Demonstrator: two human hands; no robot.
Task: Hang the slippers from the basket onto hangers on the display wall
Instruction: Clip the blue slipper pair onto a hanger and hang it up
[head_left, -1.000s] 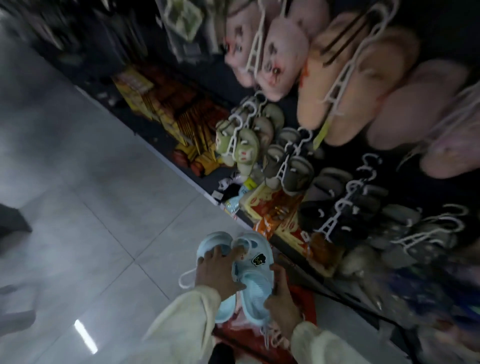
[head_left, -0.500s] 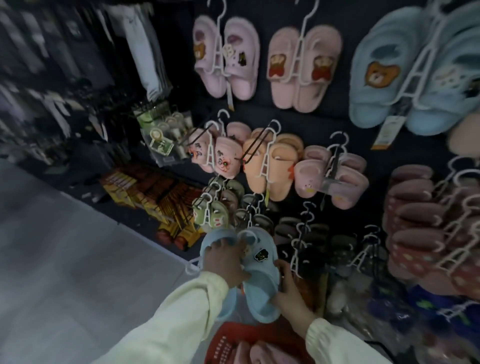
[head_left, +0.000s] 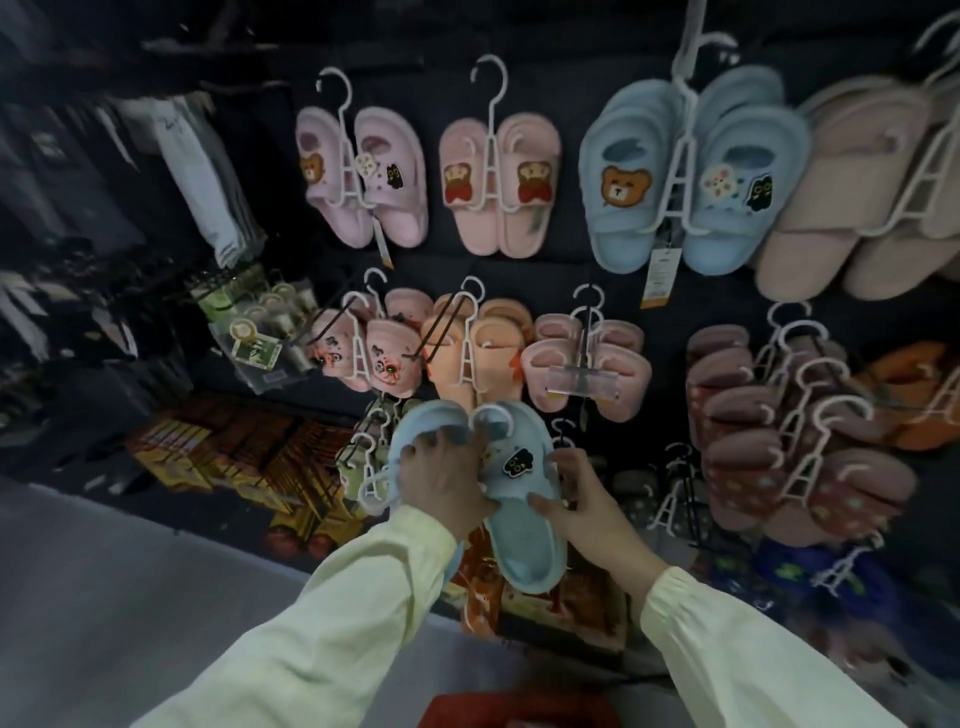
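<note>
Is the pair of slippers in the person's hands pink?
No, the pair that the left hand and the right hand hold is light blue.

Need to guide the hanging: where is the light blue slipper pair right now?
Head view, lower centre: the light blue slipper pair is gripped between the left hand and right hand, just below the hanging orange slippers.

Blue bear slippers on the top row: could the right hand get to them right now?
Probably not yet. The right hand is busy pinching the pale blue pair, which the left hand grips too. Nothing blocks the way up to the blue bear slippers, which hang higher.
</note>
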